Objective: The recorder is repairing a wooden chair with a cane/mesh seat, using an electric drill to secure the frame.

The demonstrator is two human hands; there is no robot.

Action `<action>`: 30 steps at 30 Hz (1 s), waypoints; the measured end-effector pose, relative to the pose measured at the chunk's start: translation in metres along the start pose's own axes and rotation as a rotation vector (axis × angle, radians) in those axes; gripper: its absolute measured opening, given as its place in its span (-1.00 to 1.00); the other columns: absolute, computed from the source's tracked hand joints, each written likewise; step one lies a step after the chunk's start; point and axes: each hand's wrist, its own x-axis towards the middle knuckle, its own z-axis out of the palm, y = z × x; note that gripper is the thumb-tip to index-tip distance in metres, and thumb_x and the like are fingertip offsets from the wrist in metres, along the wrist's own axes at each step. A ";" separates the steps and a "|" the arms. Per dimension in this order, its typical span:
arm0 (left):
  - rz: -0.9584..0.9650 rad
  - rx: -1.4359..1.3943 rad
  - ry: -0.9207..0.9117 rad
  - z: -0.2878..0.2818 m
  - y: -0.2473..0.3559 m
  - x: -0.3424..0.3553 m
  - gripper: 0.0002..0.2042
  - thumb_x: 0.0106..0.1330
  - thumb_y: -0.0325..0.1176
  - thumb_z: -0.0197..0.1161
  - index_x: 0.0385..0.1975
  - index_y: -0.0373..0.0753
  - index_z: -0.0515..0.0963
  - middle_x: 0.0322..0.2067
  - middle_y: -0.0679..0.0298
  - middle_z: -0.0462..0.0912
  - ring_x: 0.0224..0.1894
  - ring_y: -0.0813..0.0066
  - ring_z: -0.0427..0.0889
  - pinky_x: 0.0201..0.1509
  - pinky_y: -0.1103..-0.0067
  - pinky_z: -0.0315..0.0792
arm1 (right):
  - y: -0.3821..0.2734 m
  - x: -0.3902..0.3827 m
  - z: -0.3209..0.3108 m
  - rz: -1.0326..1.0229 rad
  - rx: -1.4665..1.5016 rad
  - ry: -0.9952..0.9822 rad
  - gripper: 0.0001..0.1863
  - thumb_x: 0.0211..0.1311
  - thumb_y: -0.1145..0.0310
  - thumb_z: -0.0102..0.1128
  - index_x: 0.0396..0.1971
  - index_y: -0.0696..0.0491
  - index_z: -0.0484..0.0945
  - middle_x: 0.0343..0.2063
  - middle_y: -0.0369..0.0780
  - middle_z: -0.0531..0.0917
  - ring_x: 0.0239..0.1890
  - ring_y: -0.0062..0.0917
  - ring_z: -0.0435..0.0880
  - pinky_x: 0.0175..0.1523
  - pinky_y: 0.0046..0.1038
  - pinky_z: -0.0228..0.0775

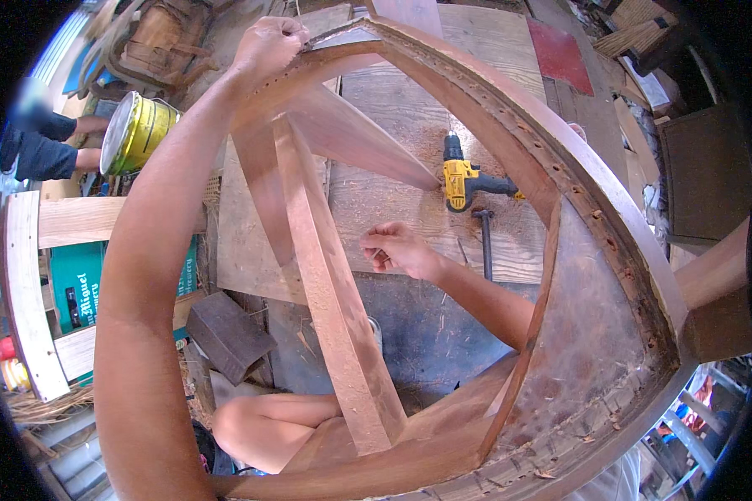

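A curved wooden seat frame (418, 468) with small holes along its rim lies across my view, upholstery remnants along its right side. My left hand (269, 43) is closed at the frame's far left corner, resting by the rim; a thin pale strand (298, 8) rises beside its fingers, and what they grip is hidden. Through the frame's opening, my right hand (397, 249) shows below the rim, fingers curled together in a pinch. Whatever it holds is too small to name. A wooden brace (330, 292) crosses the opening to its left.
Under the frame, a yellow and black cordless drill (459, 179) and a hammer (485, 242) lie on a plywood board (376, 108) strewn with sawdust. At left are a yellow bucket (146, 134) near another person's hands, a green crate (77, 288) and a dark block (230, 334).
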 end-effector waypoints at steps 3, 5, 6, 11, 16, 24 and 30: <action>0.088 -0.023 0.012 -0.001 0.002 -0.007 -0.75 0.29 -0.16 0.25 -0.29 -0.20 0.72 -0.40 0.23 0.74 -0.32 0.48 0.67 -0.12 0.51 0.50 | 0.000 0.001 0.000 0.002 -0.004 0.003 -0.81 0.36 0.29 0.25 -0.35 0.11 0.57 -0.54 -0.32 0.58 -0.63 -0.65 0.53 -0.53 -0.56 0.43; 0.186 -0.019 0.028 -0.001 0.002 -0.009 -0.75 0.30 -0.16 0.25 -0.29 -0.20 0.72 -0.42 0.24 0.74 -0.33 0.49 0.66 -0.13 0.52 0.49 | 0.000 0.001 -0.001 0.001 -0.035 -0.006 -0.81 0.36 0.27 0.25 -0.35 0.09 0.57 -0.53 -0.34 0.58 -0.62 -0.66 0.54 -0.53 -0.57 0.44; 0.116 -0.103 0.054 -0.001 0.002 -0.009 -0.75 0.29 -0.17 0.25 -0.29 -0.20 0.72 -0.40 0.23 0.74 -0.31 0.46 0.67 -0.13 0.51 0.49 | 0.001 0.001 -0.002 0.005 -0.034 -0.003 -0.81 0.36 0.27 0.25 -0.35 0.09 0.57 -0.53 -0.34 0.58 -0.62 -0.66 0.54 -0.53 -0.57 0.44; 0.055 -0.192 0.109 0.003 0.003 -0.010 -0.74 0.28 -0.16 0.24 -0.26 -0.21 0.71 -0.37 0.21 0.76 -0.29 0.42 0.70 -0.13 0.50 0.51 | 0.003 0.002 -0.004 -0.003 -0.048 -0.002 -0.81 0.35 0.25 0.26 -0.34 0.07 0.58 -0.52 -0.35 0.59 -0.62 -0.66 0.54 -0.53 -0.56 0.43; 0.231 -0.019 0.129 -0.002 0.011 -0.013 -0.76 0.27 -0.22 0.23 -0.24 -0.22 0.70 -0.38 0.13 0.74 -0.31 0.34 0.71 -0.14 0.47 0.51 | 0.004 0.002 -0.004 0.017 -0.048 -0.008 -0.81 0.36 0.27 0.26 -0.33 0.08 0.57 -0.52 -0.33 0.59 -0.61 -0.64 0.54 -0.51 -0.54 0.45; 0.221 0.112 0.064 -0.001 0.007 -0.004 -0.75 0.30 -0.25 0.23 -0.27 -0.32 0.68 -0.34 0.16 0.75 -0.24 0.39 0.73 -0.05 0.47 0.53 | 0.003 0.001 -0.004 0.036 -0.009 0.022 -0.84 0.39 0.34 0.20 -0.32 0.14 0.56 -0.51 -0.29 0.58 -0.60 -0.60 0.54 -0.50 -0.51 0.45; 0.165 -0.103 0.293 -0.019 0.014 -0.005 -0.84 0.36 -0.37 0.13 -0.21 -0.33 0.53 -0.36 0.06 0.72 -0.25 0.19 0.74 -0.10 0.38 0.57 | 0.007 0.004 -0.008 0.036 -0.031 0.023 -0.85 0.37 0.35 0.21 -0.30 0.14 0.55 -0.51 -0.30 0.58 -0.60 -0.61 0.53 -0.50 -0.52 0.44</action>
